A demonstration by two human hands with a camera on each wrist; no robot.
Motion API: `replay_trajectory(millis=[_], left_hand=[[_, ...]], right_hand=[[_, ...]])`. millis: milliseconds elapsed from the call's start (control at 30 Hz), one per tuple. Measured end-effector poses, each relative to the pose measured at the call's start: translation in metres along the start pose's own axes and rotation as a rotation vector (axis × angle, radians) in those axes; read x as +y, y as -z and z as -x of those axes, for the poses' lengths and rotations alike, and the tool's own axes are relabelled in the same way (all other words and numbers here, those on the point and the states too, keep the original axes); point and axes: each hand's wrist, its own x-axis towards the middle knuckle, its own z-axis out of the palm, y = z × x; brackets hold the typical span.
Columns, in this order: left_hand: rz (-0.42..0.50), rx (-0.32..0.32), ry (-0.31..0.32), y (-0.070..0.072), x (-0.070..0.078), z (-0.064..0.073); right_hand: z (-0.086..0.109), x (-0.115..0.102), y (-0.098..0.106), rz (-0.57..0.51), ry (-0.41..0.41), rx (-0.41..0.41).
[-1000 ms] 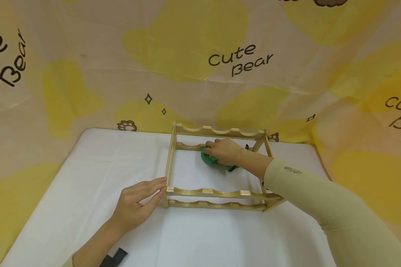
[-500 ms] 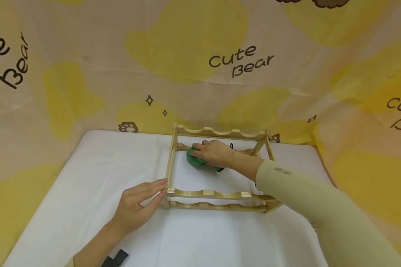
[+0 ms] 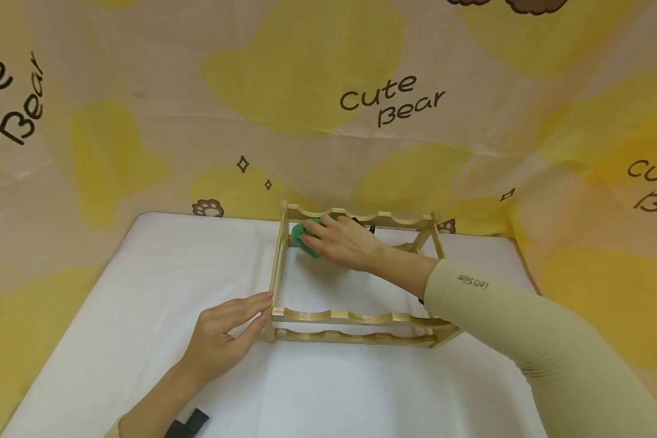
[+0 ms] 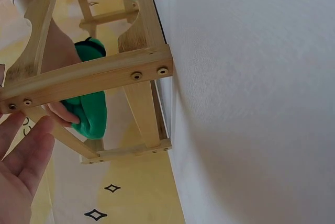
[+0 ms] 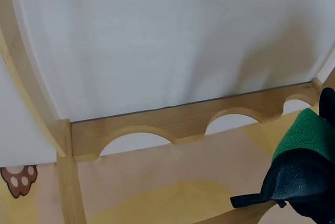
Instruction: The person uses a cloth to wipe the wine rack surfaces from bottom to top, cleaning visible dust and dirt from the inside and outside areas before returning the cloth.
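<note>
- From where I stand, taking 12 o'clock as the far side, the rack (image 3: 336,316) sits upright on the white table (image 3: 328,389). It is pale wood, with 2 scalloped rails along the near side and 2 along the far side.
- The right hand (image 3: 342,242) reaches in over the rack with its fingers bent round the cloth (image 3: 300,236), gripping it.
- That cloth is green with dark trim, and a dark tab sticks out of it. It is inside the rack's frame at about 11 o'clock, near the far corner. I can't tell whether it touches the upper far rail.
- The left hand (image 3: 221,334) is at the rack's 8 o'clock corner, its fingers stretched out and their tips resting against the frame, the thumb held a little apart from them.
- A beige sleeve (image 3: 531,328) with small lettering covers the right arm, which comes in from 4 o'clock.
- Down at 7 o'clock, just beside the left forearm, lies a black strip (image 3: 197,420), partly out of view.
- Behind everything, at 12 o'clock, hangs a beige and yellow curtain (image 3: 306,91) printed "Cute Bear", with paw prints and small 4-pointed stars.
</note>
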Motion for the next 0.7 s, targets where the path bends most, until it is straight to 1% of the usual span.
replay_trajectory(millis=[100, 300, 500, 700], left_hand=[[0.001, 0.0, -0.013, 0.0, -0.001, 0.0], [0.003, 0.017, -0.017, 0.0, -0.001, 0.0], [-0.005, 0.017, -0.018, -0.001, -0.001, 0.0], [0.0, 0.018, -0.014, -0.001, -0.001, 0.0]], right_hand=[[-0.001, 0.002, 0.001, 0.022, -0.033, -0.03], [0.006, 0.008, 0.002, -0.003, -0.055, -0.065], [0.025, 0.019, 0.008, -0.01, -0.052, -0.136], [0.045, 0.034, 0.017, -0.06, -0.051, -0.18]])
